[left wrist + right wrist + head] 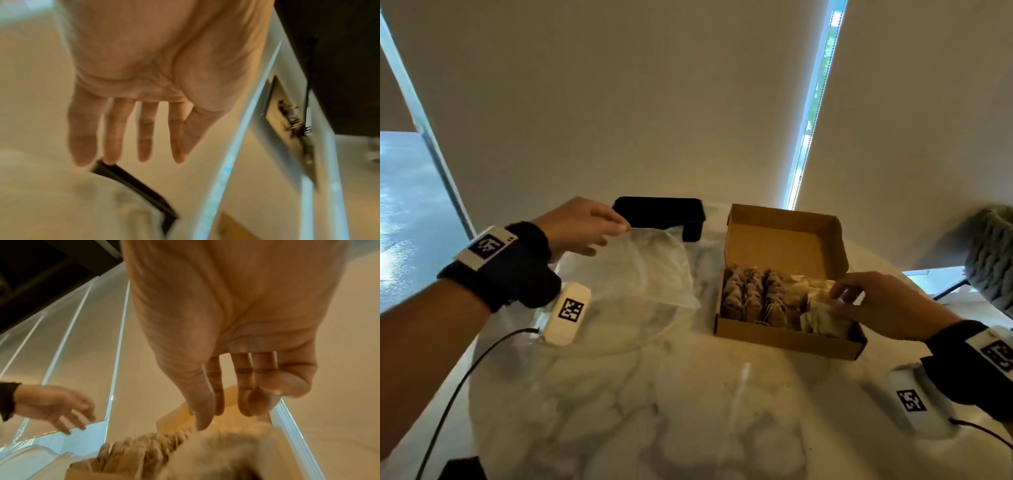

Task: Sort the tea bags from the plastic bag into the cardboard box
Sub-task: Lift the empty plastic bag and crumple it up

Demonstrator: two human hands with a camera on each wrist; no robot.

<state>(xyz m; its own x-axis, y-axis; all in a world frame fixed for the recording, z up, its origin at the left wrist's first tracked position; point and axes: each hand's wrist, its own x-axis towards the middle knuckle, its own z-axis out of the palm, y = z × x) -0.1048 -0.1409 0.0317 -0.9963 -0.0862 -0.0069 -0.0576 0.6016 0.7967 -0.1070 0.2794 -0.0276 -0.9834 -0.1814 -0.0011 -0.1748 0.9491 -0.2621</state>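
Tea bags point(753, 296) sit in rows in the cardboard box point(787, 240) at three o'clock on the surface point(654, 411), right hand point(883, 305) spread above them, left hand point(580, 224) spread over the plastic bag point(640, 270); a careless brush could topple a row.

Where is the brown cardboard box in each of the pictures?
Head view: the cardboard box sits open on the marble table, right of centre, with rows of tea bags inside.
Left wrist view: only a blurred brown corner at the bottom edge, probably the box.
Right wrist view: its brown flap shows behind the fingertips, bottom centre.
Shared landmark: the bright window strip between the blinds.
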